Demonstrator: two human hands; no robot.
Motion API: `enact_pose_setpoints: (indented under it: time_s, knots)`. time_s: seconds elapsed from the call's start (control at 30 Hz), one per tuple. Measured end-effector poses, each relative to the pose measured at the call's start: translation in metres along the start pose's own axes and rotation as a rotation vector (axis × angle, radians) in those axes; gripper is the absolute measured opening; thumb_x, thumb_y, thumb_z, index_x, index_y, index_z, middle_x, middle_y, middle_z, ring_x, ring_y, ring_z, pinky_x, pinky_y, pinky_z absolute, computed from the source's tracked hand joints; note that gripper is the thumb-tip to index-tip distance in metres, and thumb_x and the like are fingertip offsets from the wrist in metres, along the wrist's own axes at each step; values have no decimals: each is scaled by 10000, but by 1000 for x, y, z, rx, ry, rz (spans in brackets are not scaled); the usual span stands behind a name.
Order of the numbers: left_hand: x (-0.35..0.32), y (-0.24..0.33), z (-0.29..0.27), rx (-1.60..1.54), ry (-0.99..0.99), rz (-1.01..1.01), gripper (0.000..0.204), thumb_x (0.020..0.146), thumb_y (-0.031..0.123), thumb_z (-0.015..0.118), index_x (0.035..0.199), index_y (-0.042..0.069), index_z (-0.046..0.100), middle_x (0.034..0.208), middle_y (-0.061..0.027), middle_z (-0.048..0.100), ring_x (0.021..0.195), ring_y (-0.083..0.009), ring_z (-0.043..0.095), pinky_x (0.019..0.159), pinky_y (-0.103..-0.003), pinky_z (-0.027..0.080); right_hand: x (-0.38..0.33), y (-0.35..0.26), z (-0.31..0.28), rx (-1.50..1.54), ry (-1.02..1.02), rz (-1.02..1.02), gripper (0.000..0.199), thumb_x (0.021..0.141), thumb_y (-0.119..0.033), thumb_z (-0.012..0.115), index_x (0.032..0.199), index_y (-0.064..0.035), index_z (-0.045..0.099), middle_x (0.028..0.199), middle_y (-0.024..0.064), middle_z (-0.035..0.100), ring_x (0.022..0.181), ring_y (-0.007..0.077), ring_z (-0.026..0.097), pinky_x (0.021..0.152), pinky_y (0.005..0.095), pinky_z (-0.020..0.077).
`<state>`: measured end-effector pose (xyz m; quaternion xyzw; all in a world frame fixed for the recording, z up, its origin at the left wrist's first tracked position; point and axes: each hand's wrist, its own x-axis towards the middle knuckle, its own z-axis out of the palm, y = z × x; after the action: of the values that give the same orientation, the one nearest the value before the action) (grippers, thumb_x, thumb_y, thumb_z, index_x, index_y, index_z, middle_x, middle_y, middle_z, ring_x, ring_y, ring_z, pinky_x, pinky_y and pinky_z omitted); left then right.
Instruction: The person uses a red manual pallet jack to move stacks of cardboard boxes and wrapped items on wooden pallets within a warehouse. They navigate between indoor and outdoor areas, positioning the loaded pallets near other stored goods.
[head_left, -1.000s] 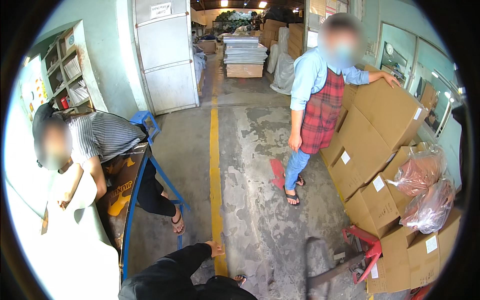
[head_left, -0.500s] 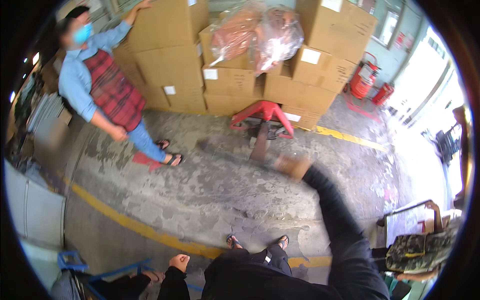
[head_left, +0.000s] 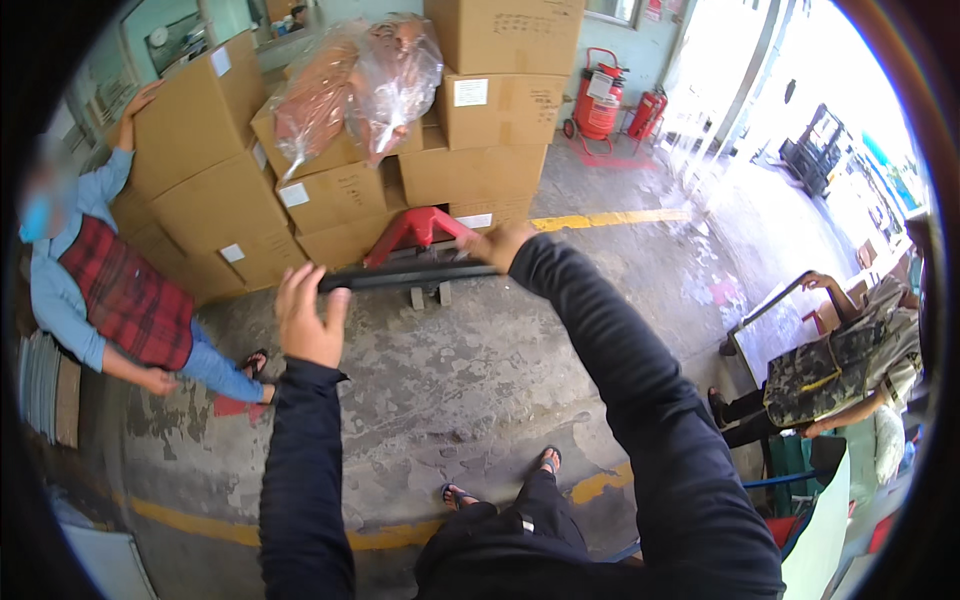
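Note:
The black handle bar (head_left: 410, 274) of a pallet jack lies across the space in front of me, slightly smeared by motion. At its right end my right hand (head_left: 497, 247) is closed round the bar. By the other end is my left hand (head_left: 312, 318), with its thumb apart and its fingers stretched rather than wrapped; whether it touches the bar is hard to tell. Beyond the bar shows the pallet jack's red body (head_left: 418, 228), at the foot of stacked cardboard boxes (head_left: 470, 172). The bar hides part of the jack.
Clear plastic bags (head_left: 392, 85) lie on the boxes. A person in a red checked apron (head_left: 130, 290) touches the stack at left. On the right, another person stands by a trolley (head_left: 770, 320). Red fire extinguishers (head_left: 598, 105) stand by the far wall, a forklift (head_left: 815, 150) beyond the doorway.
My left hand has risen from beside my body to the bar's left end. My right hand remains on the handle, now farther forward. The view has swung right.

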<state>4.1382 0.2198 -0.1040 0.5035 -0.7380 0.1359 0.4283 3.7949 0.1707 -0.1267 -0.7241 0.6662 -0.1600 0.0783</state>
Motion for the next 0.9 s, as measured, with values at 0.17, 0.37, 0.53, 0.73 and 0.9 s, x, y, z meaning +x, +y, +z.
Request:
enact_pose_setpoints:
  time_s: [0.17, 0.37, 0.53, 0.73, 0.9]
  knots:
    - [-232, 25, -27, -51, -425, -146, 288, 817, 172, 663, 1073, 44, 629, 1214, -157, 594, 1276, -464, 462, 1080, -603, 313, -227, -12, 144, -179, -154, -285, 612, 867, -599, 600, 535, -88, 655, 522, 131, 601, 536, 327, 636, 624, 519, 513]
    - [-220, -7, -10, -125, -781, -413, 389, 877, 516, 630, 982, 152, 716, 802, -132, 717, 735, -371, 680, 665, -474, 538, -289, 10, 269, -68, -1298, 10, 923, 889, -797, 303, 1252, -19, 644, 1279, 199, 637, 1227, 392, 569, 1096, 506, 360]
    - [28, -3, 23, -215, -241, -102, 374, 920, 459, 617, 822, 104, 680, 718, -109, 681, 705, -371, 637, 636, -472, 492, -25, 16, 64, -68, -240, -206, 562, 938, -558, 393, 968, -64, 659, 924, 188, 620, 881, 384, 584, 807, 472, 428]
    - [-101, 53, 13, 21, -92, -92, 94, 820, 160, 654, 753, 109, 612, 856, -79, 630, 925, -319, 581, 1013, -584, 352, -143, 9, 66, -41, 683, -287, 207, 787, -199, 736, 688, -82, 597, 543, 133, 557, 475, 326, 545, 469, 464, 453]
    - [-331, 32, -7, -40, -1107, -249, 486, 869, 450, 634, 1227, 121, 649, 1203, -119, 654, 1168, -313, 588, 1061, -542, 356, -344, 8, 244, -148, -841, 57, 441, 744, -327, 710, 1088, -60, 642, 1049, 200, 667, 1022, 337, 629, 914, 552, 465]
